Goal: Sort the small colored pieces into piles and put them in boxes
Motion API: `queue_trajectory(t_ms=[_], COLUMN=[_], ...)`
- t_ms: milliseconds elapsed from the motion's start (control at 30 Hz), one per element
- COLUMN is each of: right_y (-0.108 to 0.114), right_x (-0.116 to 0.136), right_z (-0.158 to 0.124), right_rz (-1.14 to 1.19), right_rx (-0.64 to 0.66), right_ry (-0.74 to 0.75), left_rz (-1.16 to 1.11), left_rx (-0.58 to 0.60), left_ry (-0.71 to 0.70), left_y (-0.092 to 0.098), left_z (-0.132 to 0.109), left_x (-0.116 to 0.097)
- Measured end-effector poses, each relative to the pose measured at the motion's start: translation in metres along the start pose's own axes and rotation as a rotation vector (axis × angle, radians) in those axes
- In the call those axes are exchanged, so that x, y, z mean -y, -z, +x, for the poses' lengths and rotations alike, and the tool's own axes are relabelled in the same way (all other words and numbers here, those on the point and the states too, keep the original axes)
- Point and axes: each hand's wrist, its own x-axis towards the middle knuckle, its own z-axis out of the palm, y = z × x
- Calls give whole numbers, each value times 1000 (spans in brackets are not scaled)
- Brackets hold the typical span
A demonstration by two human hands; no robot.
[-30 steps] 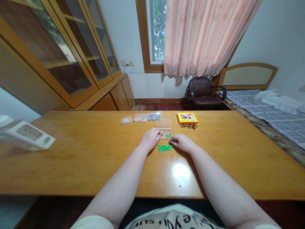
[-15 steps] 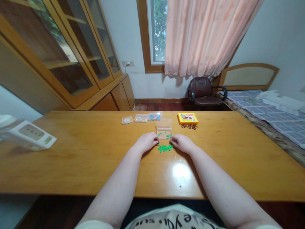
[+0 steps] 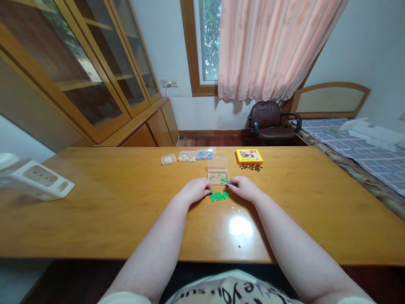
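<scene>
A heap of small green plastic pieces (image 3: 219, 196) lies on the table in front of me. Just behind it stands a clear plastic box (image 3: 218, 179) with its lid raised and several green pieces inside. At the heap's left edge is my left hand (image 3: 198, 189), its fingers closed together and fingertips touching or nearly touching the pieces. My right hand (image 3: 243, 186) is at the box's front right corner, thumb and finger pinched. Whatever either hand pinches is too small to make out.
Behind the open box are a small clear box (image 3: 168, 159), a box of pale pieces (image 3: 187, 156) and a box of blue pieces (image 3: 205, 154). A yellow box (image 3: 249, 156) lies right, brown pieces (image 3: 251, 168) before it. A white appliance (image 3: 41, 177) stands far left.
My left hand has lowered slightly, to the heap's left edge. My right hand has moved up a little, from beside the heap to the box's front right corner.
</scene>
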Motion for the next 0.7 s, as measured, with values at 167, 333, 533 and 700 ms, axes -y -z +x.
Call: queue_trajectory(t_ms=[167, 333, 533, 700], right_y=[5, 5, 4, 4], right_x=[-6, -11, -16, -15], right_z=[-2, -1, -1, 0], right_rz=[101, 186, 199, 162], right_rx=[100, 123, 172, 188], right_ry=[-47, -44, -45, -59], left_rz=[-14, -65, -111, -89], left_rx=[4, -113, -408, -284], left_ry=[7, -13, 180, 109], left_y=[0, 3, 1, 1], left_z=[-1, 0, 6, 3], left_x=[-1, -3, 0, 1])
